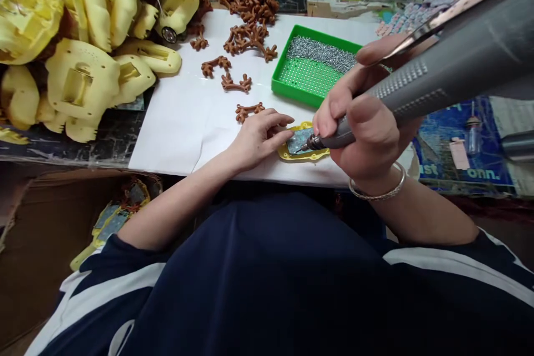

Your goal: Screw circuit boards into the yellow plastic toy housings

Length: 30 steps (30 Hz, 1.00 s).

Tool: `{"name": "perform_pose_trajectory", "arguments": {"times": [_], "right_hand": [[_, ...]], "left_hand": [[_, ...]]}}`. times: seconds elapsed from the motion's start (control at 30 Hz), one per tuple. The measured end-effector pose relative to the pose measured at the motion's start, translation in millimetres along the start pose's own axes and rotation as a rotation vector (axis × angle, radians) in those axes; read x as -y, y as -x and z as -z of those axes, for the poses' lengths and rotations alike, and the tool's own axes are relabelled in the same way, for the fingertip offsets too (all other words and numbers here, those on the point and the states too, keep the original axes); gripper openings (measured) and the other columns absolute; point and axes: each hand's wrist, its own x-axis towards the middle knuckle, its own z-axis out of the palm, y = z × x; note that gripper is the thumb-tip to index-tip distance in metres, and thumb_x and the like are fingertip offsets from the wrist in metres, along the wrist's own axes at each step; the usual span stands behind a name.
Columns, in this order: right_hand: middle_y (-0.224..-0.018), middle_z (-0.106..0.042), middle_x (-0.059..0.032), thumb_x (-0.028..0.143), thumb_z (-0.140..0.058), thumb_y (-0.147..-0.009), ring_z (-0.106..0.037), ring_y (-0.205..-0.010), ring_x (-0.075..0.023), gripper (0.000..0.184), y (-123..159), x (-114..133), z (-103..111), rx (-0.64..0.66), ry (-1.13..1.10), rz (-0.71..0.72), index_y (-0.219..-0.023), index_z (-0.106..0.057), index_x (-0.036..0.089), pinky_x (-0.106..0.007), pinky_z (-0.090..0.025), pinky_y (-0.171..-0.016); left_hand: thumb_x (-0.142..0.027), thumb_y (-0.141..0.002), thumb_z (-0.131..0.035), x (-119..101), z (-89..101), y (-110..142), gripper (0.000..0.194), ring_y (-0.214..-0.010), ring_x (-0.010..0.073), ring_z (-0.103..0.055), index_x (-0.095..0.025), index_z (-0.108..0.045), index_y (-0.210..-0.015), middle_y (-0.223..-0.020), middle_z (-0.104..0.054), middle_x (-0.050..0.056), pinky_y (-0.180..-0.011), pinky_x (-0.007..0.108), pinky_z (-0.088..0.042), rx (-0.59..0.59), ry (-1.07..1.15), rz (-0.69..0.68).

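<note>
My right hand (367, 122) is wrapped round a grey electric screwdriver (450, 75), whose tip touches a small yellow plastic part (302, 153) with a grey-blue plate on top. That part lies on white paper (179, 122) near the table's front edge. My left hand (261, 136) rests on the paper with its fingers stretched out, pressing the left side of the yellow part. A brown antler-shaped piece (248, 111) lies just behind the left hand.
A green tray (311, 75) of small silver screws stands behind the hands. Several brown antler pieces (246, 5) are scattered and heaped at the back. Yellow plastic shells (83, 78) are piled at the left. A cardboard box (50, 233) holds more parts below the table.
</note>
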Motion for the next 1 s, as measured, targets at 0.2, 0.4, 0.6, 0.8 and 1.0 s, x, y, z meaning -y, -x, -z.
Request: {"name": "perform_pose_trajectory", "arguments": {"times": [0.2, 0.4, 0.6, 0.8, 1.0], "right_hand": [[-0.07, -0.056, 0.0044, 0.071, -0.071, -0.079, -0.048, -0.046, -0.0139, 0.057, 8, -17, 5, 0.028, 0.128, -0.096, -0.123, -0.054, 0.04, -0.031, -0.045, -0.043], [-0.072, -0.056, 0.0047, 0.067, -0.068, -0.084, -0.049, -0.048, -0.0135, 0.047, 11, -23, 14, 0.094, 0.157, -0.067, -0.121, -0.054, 0.041, -0.031, -0.047, -0.047], [-0.074, -0.052, 0.0032, 0.065, -0.071, -0.083, -0.045, -0.049, -0.0128, 0.04, 10, -16, 12, 0.098, 0.18, -0.048, -0.106, -0.055, 0.037, -0.03, -0.042, -0.045], [-0.08, -0.053, 0.0008, 0.067, -0.072, -0.08, -0.049, -0.052, -0.0132, 0.044, 6, -8, 8, 0.147, 0.195, -0.073, -0.103, -0.053, 0.034, -0.03, -0.042, -0.046], [-0.071, -0.052, 0.0005, 0.082, -0.053, -0.083, -0.058, -0.064, -0.0209, 0.053, 11, -14, 15, 0.347, 0.324, -0.182, -0.105, -0.05, 0.034, -0.037, -0.048, -0.057]], "left_hand": [[-0.03, -0.093, -0.06, -3, 0.1, 1, 0.022, -0.08, 0.0142, -0.06, -0.013, -0.071, -0.102, -0.094, -0.069, 0.006, -0.077, 0.026, -0.049, 0.01, 0.002, 0.009], [-0.032, -0.095, -0.057, -4, -1.6, 1, 0.021, -0.083, 0.0157, -0.06, -0.015, -0.07, -0.098, -0.09, -0.067, 0.005, -0.074, 0.026, -0.048, 0.026, -0.034, -0.007], [-0.03, -0.091, -0.064, -4, -6.1, -4, 0.015, -0.085, 0.0172, -0.06, -0.016, -0.069, -0.093, -0.088, -0.064, 0.004, -0.077, 0.028, -0.047, 0.047, -0.115, -0.032], [-0.03, -0.087, -0.067, -2, -9.4, -8, 0.013, -0.078, 0.0171, -0.057, -0.017, -0.069, -0.085, -0.081, -0.059, 0.002, -0.073, 0.029, -0.044, 0.058, -0.127, 0.005], [-0.03, -0.085, -0.071, -2, -8.4, -8, 0.013, -0.083, 0.02, -0.059, -0.017, -0.07, -0.088, -0.085, -0.058, 0.003, -0.077, 0.033, -0.047, 0.075, -0.127, 0.034]]}}
